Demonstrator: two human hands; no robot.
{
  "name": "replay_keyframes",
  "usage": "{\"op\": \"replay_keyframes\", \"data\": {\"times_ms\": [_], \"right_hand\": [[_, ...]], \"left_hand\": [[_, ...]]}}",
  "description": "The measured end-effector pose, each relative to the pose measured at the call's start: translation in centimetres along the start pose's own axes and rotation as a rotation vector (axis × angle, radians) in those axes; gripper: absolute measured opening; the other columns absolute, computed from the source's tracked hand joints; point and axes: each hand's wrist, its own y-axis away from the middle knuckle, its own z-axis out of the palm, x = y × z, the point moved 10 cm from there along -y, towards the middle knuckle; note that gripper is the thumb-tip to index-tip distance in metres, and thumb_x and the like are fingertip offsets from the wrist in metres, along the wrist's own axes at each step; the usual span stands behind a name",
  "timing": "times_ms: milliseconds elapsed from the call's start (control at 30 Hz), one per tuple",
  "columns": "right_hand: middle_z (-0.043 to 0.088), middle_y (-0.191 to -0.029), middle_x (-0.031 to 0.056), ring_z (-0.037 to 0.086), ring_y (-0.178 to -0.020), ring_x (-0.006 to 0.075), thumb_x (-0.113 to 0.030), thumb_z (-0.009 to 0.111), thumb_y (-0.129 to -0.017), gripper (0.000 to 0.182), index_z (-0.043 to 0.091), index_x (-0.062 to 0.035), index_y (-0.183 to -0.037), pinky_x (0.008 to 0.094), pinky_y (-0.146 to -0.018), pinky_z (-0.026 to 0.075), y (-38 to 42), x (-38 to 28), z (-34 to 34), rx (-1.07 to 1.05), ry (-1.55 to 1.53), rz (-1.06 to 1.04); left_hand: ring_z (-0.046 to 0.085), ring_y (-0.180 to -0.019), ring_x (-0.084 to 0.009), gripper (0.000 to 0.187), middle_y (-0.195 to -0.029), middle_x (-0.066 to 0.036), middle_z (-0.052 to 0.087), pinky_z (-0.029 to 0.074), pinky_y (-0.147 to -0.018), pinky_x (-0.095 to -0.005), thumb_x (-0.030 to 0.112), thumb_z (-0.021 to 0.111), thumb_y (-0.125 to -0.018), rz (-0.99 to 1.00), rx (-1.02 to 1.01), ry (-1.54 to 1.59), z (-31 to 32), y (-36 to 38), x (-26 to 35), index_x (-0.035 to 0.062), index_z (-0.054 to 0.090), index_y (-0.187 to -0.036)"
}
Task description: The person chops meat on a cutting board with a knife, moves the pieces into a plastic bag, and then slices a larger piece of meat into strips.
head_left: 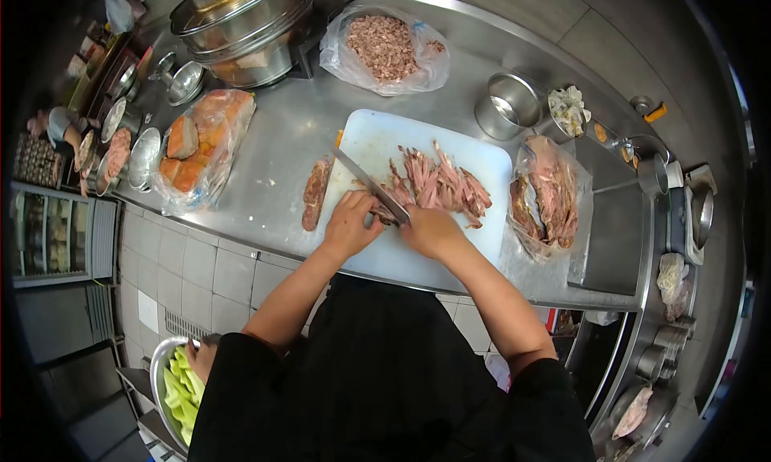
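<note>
A white cutting board [369, 253] lies on the steel counter. My right hand [430, 231] is wrapped round the handle end of a large knife [365, 181], whose blade points up and left across the board. Beside the blade, my left hand [352, 223] has its fingers bent and pressed on a dark piece of meat, mostly hidden under the fingers. Sliced meat strips [442, 185] are heaped on the board to the right of the blade. At the board's left edge rests a long browned meat piece [316, 195].
Bagged meat [554, 193] lies right of the board, bagged minced meat [384, 48] behind it, bagged orange-brown blocks [197, 149] to the left. A steel pot [507, 107] stands back right. Another person's hand [202, 356] touches a bowl of green vegetables [163, 386] lower left.
</note>
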Motion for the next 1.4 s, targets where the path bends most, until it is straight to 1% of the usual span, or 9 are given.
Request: {"op": "replay_keyframes", "data": {"times_ms": [100, 200, 333, 600, 833, 933, 1000, 1100, 1400], "right_hand": [[0.068, -0.094, 0.0259, 0.067, -0.092, 0.0406, -0.018, 0.055, -0.088, 0.028, 0.060, 0.0015, -0.106, 0.0520, -0.082, 0.052, 3.4, -0.4, -2.2, -0.005, -0.001, -0.010], [0.069, -0.096, 0.0251, 0.067, -0.093, 0.0404, -0.020, 0.057, -0.087, 0.028, 0.061, 0.0009, -0.105, 0.0514, -0.083, 0.052, 2.4, 1.1, 1.2, 0.042, -0.060, 0.027], [0.069, -0.097, 0.0246, 0.067, -0.094, 0.0402, -0.020, 0.058, -0.087, 0.028, 0.062, -0.0006, -0.106, 0.0511, -0.084, 0.051, -0.1, 0.0, 0.3, 0.107, 0.001, 0.016], [0.069, -0.100, 0.0247, 0.066, -0.097, 0.0392, -0.019, 0.058, -0.086, 0.030, 0.061, -0.0004, -0.110, 0.0493, -0.086, 0.051, 5.6, 0.3, -2.2, -0.025, 0.029, 0.049], [0.069, -0.100, 0.0244, 0.066, -0.098, 0.0389, -0.017, 0.056, -0.086, 0.030, 0.061, 0.0000, -0.110, 0.0494, -0.087, 0.051, 1.2, 0.3, 0.9, -0.005, -0.006, 0.043], [0.069, -0.095, 0.0249, 0.068, -0.088, 0.0383, -0.018, 0.056, -0.086, 0.031, 0.061, 0.0011, -0.110, 0.0487, -0.082, 0.052, 2.2, -0.8, -1.3, -0.048, 0.028, 0.004], [0.069, -0.084, 0.0246, 0.069, -0.070, 0.0358, -0.017, 0.055, -0.087, 0.030, 0.060, 0.0020, -0.110, 0.0464, -0.072, 0.054, 4.3, -0.8, -1.4, -0.196, -0.110, 0.094], [0.067, -0.073, 0.0223, 0.066, -0.056, 0.0327, -0.015, 0.053, -0.088, 0.028, 0.059, 0.0027, -0.108, 0.0442, -0.061, 0.053, 3.3, 0.2, 1.6, -0.113, -0.285, 0.109], [0.065, -0.066, 0.0188, 0.063, -0.049, 0.0290, -0.020, 0.055, -0.091, 0.028, 0.059, 0.0026, -0.108, 0.0417, -0.054, 0.052, 3.2, 0.6, -0.4, 0.048, -0.469, 0.120]], "left_hand": [[0.056, -0.099, -0.0322, 0.027, -0.100, -0.012, 0.060, 0.048, -0.088, -0.0411, 0.008, 0.070, -0.069, -0.004, 0.023, -0.016, -0.3, -0.2, 0.2, 0.0031, 0.061, -0.094], [0.057, -0.099, -0.0321, 0.028, -0.099, -0.012, 0.061, 0.048, -0.088, -0.0406, 0.008, 0.071, -0.069, 0.011, 0.023, -0.022, -0.1, 0.3, 0.2, 0.0031, 0.061, -0.094], [0.057, -0.097, -0.0315, 0.025, -0.097, -0.011, 0.061, 0.048, -0.087, -0.0400, 0.007, 0.071, -0.070, 0.034, 0.049, -0.022, -0.6, 0.1, 0.6, 0.0034, 0.061, -0.093], [0.057, -0.090, -0.0325, 0.015, -0.093, -0.012, 0.060, 0.048, -0.082, -0.0414, 0.002, 0.067, -0.075, 0.037, 0.139, -0.032, -1.4, 0.6, 0.6, 0.0032, 0.060, -0.088], [0.057, -0.090, -0.0346, 0.016, -0.092, -0.013, 0.061, 0.048, -0.080, -0.0420, 0.000, 0.067, -0.073, 0.078, 0.125, -0.032, -1.1, 0.6, 0.7, 0.0017, 0.060, -0.087], [0.056, -0.086, -0.0328, 0.014, -0.090, -0.011, 0.059, 0.048, -0.080, -0.0409, 0.002, 0.068, -0.075, 0.093, 0.189, -0.084, -1.4, 0.7, 1.0, 0.0032, 0.060, -0.086], [0.056, -0.087, -0.0325, 0.014, -0.090, -0.011, 0.059, 0.048, -0.081, -0.0407, 0.002, 0.068, -0.075, 0.071, 0.163, -0.091, -1.1, 0.9, 0.7, 0.0031, 0.060, -0.086], [0.057, -0.087, -0.0319, 0.014, -0.091, -0.011, 0.060, 0.048, -0.081, -0.0405, 0.002, 0.068, -0.075, 0.071, 0.140, -0.100, -0.8, 0.8, 0.8, 0.0030, 0.060, -0.086], [0.058, -0.092, -0.0317, 0.016, -0.097, -0.012, 0.061, 0.048, -0.084, -0.0400, 0.001, 0.067, -0.077, 0.065, 0.187, -0.040, -2.0, 1.3, 0.5, 0.0028, 0.062, -0.092]]}}
